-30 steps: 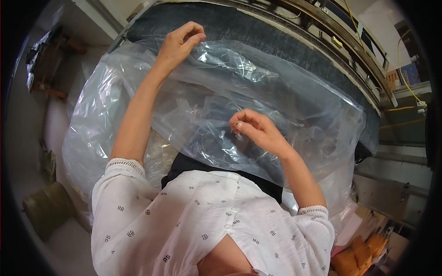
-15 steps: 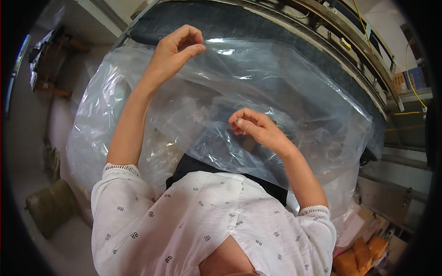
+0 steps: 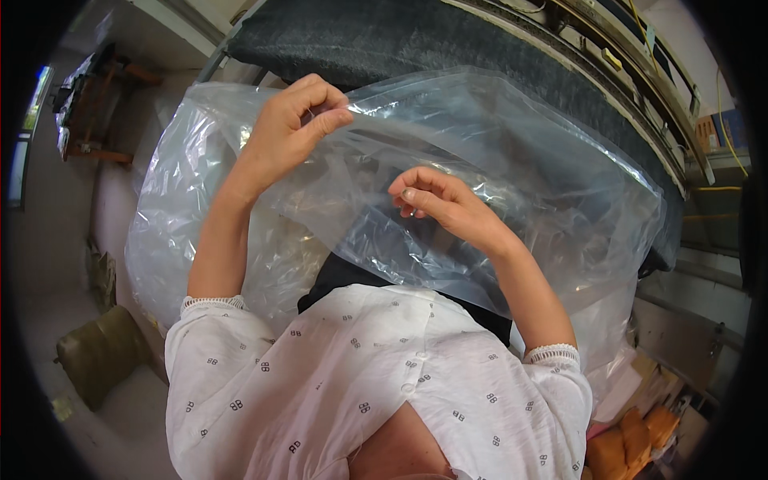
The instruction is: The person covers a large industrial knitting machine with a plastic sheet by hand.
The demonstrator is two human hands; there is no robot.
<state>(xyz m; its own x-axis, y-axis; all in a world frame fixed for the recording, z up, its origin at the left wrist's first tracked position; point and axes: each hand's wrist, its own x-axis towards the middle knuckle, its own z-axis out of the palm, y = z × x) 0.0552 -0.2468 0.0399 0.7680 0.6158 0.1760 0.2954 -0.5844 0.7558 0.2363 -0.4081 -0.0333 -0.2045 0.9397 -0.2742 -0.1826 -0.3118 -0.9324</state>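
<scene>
A large, clear, crinkled plastic sheet (image 3: 576, 192) lies spread across my lap and up to the dark padded surface in front. My left hand (image 3: 292, 132), farther out and to the left, pinches the sheet's far edge between thumb and fingertips. Nearer to me, my right hand (image 3: 448, 206) hovers over the middle of the sheet with its fingers curled and the thumb pressed to them. What those fingers hold, if anything, I cannot make out. Folds and glare hide where the layers of plastic part.
Beyond the sheet runs a long dark cloth-covered table (image 3: 352, 40), with metal rails (image 3: 592, 48) along its far side. An olive cushioned seat (image 3: 104, 352) stands at the left. Orange material (image 3: 628, 444) lies at the lower right, and a yellow cord (image 3: 728, 136) hangs at the right.
My left hand has come nearer to me, drawing the pinched edge of the plastic with it. The right hand has risen slightly, its fingers still curled.
</scene>
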